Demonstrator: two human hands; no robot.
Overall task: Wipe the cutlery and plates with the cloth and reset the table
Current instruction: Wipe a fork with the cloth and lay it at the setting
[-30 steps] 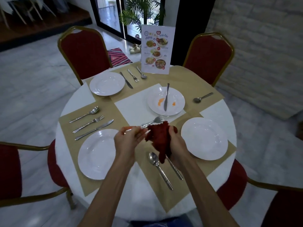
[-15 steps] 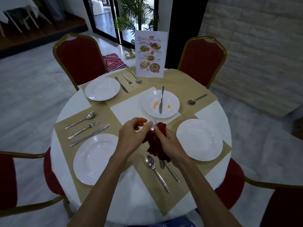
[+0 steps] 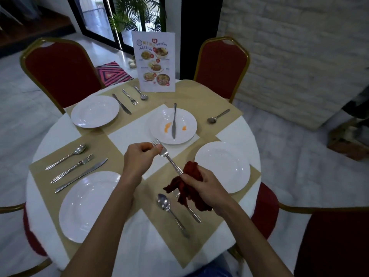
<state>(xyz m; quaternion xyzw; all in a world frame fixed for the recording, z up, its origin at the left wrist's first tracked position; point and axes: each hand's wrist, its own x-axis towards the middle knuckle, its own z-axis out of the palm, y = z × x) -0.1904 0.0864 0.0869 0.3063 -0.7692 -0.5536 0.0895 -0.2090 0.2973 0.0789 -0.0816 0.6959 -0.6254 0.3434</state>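
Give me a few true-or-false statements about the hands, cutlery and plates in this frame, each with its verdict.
1. The left hand pinches the fork near its tines. True.
2. The right hand holds a blue cloth round the fork's handle. False: the cloth is red.
3. A knife lies on the middle plate. True.
4. The plate beside the right hand carries orange smears. False: it looks clean; the smears are on the middle plate.
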